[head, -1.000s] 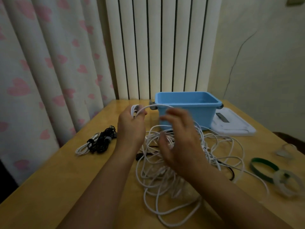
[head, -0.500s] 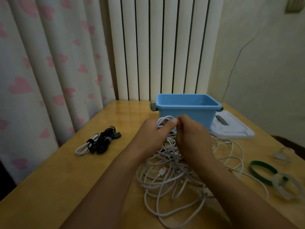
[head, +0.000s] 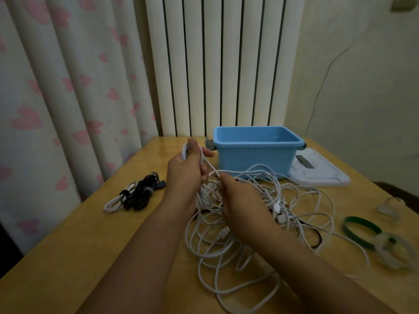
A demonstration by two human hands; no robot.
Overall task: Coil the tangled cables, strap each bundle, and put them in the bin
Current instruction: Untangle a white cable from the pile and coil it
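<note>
A tangle of white cables (head: pixel 254 225) lies on the wooden table in front of me. My left hand (head: pixel 186 171) holds a few white loops raised above the pile, thumb over them. My right hand (head: pixel 240 200) pinches a strand of the same white cable just right of the left hand. The empty blue bin (head: pixel 256 152) stands behind the pile. A strapped bundle of black and white cables (head: pixel 136 193) lies to the left. Green and clear straps (head: pixel 371 232) lie at the right.
The bin's white lid (head: pixel 317 173) lies flat to the right of the bin. A curtain hangs along the table's left edge and a white radiator stands behind it. A thin dark cable (head: pixel 315 236) runs through the right side of the pile.
My hands met over the pile half a second ago. Now the left hand has lifted back up to the left with the loops, and the right hand has dropped lower along the strand.
</note>
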